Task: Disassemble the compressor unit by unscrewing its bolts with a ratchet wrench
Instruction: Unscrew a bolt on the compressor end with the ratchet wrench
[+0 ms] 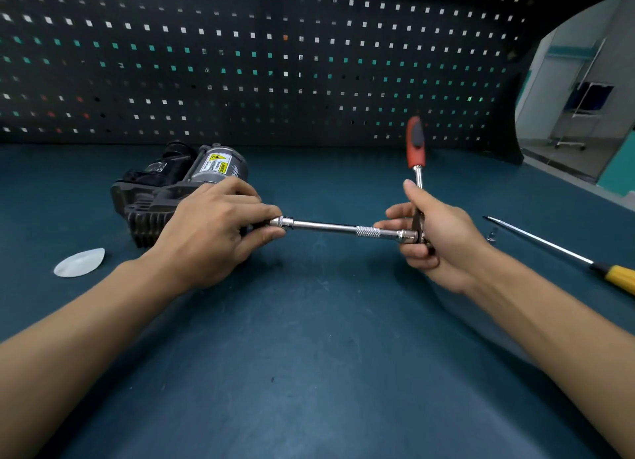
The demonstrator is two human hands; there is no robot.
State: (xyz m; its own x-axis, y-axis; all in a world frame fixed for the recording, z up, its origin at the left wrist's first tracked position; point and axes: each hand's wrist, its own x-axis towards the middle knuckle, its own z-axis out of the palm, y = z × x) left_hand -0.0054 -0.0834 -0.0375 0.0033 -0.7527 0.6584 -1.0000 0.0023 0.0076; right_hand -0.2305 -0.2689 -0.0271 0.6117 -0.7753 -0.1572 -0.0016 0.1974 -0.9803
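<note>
The compressor unit (171,183), black and grey with a yellow warning label, lies on the dark teal bench at the left. My left hand (213,231) covers its right side and pinches the socket end of a long chrome extension bar (336,228). The bar runs level to the right into the head of the ratchet wrench (416,156), whose red and grey handle points up. My right hand (433,238) grips the ratchet at its head and lower shaft. The bolt under my left fingers is hidden.
A yellow-handled screwdriver (563,252) lies on the bench at the right, with a small metal part (492,234) beside its shaft. A pale oval dish (79,263) sits at the left front. A perforated black panel (275,63) backs the bench.
</note>
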